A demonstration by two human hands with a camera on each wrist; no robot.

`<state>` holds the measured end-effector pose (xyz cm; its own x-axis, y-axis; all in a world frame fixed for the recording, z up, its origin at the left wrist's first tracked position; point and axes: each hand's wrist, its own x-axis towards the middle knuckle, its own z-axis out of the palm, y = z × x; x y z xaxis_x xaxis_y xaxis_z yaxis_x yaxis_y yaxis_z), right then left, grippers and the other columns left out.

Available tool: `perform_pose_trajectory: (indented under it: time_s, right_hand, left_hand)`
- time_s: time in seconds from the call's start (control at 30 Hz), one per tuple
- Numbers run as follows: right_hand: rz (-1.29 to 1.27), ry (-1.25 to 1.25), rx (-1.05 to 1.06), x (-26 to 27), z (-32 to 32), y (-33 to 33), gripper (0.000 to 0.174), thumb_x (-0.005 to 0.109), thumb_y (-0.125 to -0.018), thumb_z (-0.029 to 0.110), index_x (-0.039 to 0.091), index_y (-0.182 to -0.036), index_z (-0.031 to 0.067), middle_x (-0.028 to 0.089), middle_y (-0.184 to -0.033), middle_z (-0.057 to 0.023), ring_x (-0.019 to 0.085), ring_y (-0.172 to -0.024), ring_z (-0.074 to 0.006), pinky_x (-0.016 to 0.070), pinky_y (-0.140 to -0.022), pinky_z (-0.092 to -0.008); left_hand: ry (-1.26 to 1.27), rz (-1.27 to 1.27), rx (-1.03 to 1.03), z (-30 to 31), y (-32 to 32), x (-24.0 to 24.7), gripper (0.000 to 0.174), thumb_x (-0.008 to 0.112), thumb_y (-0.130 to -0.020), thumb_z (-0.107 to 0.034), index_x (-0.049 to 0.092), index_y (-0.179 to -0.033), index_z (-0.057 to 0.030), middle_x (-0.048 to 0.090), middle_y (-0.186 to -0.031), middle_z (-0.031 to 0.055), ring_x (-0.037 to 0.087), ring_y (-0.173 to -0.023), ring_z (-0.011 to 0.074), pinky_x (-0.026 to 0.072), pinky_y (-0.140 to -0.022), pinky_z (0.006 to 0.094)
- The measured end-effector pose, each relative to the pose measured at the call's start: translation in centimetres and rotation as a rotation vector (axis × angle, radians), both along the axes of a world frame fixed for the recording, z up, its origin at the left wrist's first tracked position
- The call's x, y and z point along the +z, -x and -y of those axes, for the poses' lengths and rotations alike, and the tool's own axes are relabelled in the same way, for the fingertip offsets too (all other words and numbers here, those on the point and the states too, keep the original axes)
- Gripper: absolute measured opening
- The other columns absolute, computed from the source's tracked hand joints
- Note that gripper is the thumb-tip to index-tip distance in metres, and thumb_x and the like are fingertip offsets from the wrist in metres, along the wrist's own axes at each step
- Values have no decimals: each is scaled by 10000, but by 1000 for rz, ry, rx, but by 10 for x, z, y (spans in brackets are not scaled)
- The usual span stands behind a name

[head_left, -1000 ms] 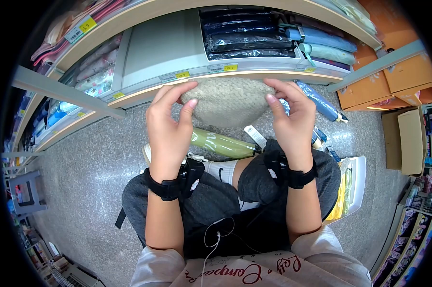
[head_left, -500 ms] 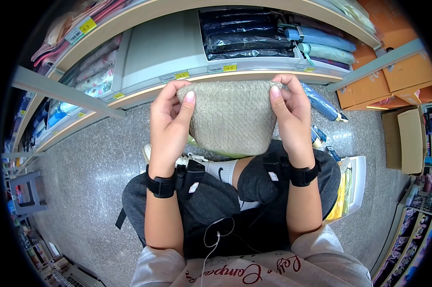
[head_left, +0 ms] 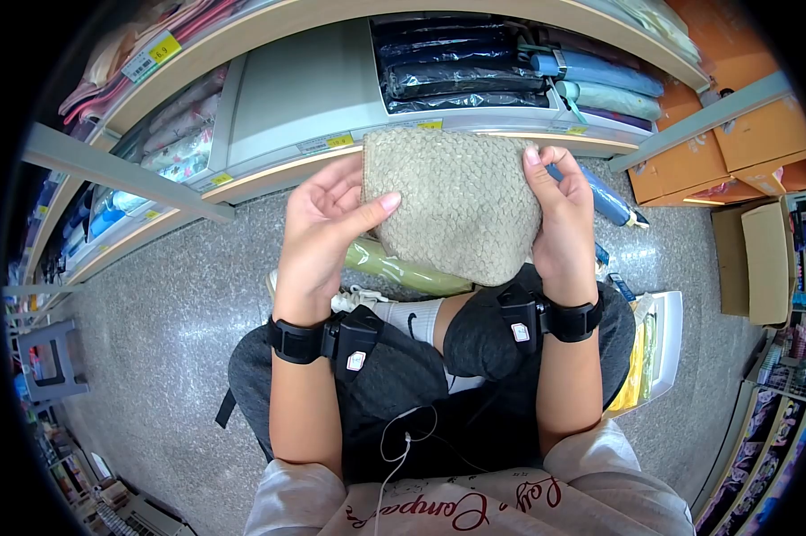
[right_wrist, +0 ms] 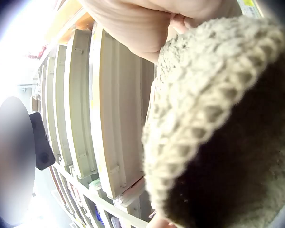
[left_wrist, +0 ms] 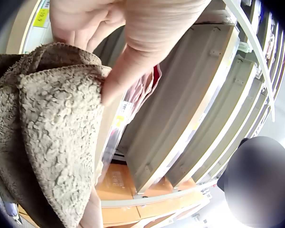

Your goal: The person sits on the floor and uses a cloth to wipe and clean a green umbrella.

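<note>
A beige-grey folded towel (head_left: 456, 205) with a nubbly texture is held up in front of the person's legs. My left hand (head_left: 327, 223) holds its left edge, thumb on the front and fingers behind. The right hand (head_left: 563, 223) pinches its upper right corner, thumb uppermost. Overlapping layers with stitched edges show on the towel (left_wrist: 61, 128) in the left wrist view. In the right wrist view the towel's edge (right_wrist: 204, 123) stands near the camera, with a dark fold beneath. Behind the towel, a green plastic-wrapped package (head_left: 403, 268) lies partly hidden on the floor.
A shelf (head_left: 296, 89) with packed dark and light blue bundles runs across the front. A blue wrapped package (head_left: 610, 198) lies on the floor at right. A white box (head_left: 666, 348) with yellow packages stands beside the right knee. Orange cartons (head_left: 680, 165) stand farther right.
The towel, tilted nearly flat at first, has turned its broad face towards the head camera, then shifted slightly right. The left thumb has moved down from the upper corner to the left side.
</note>
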<state>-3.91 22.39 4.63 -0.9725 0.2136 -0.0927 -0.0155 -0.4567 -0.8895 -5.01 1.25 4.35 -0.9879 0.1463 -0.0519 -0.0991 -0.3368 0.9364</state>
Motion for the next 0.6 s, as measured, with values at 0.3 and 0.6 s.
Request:
perform_pose_trajectory:
  time_s: [0.3,0.6]
  right_hand:
    - [-86,-58,255,7,9,-6,471,670,-765,-16,459,-1186,-23,585,-1093,-147,576,-966,-153,472,-831,-264]
    - [-76,-127,355,10,8,-6,479,667,-757,-34,485,-1199,-27,615,-1063,-110,592,-951,-149,476,-836,-265]
  left_hand:
    - [-103,35,101,4,-2,5,313,543,-894,-123,493,-1157,38,609,-1063,111,584,-945,142,441,-858,271]
    - [-46,-55,126,-3,-6,13,331,510,-918,-139,450,-1212,1,580,-1120,97,556,-1006,133,429,-875,264]
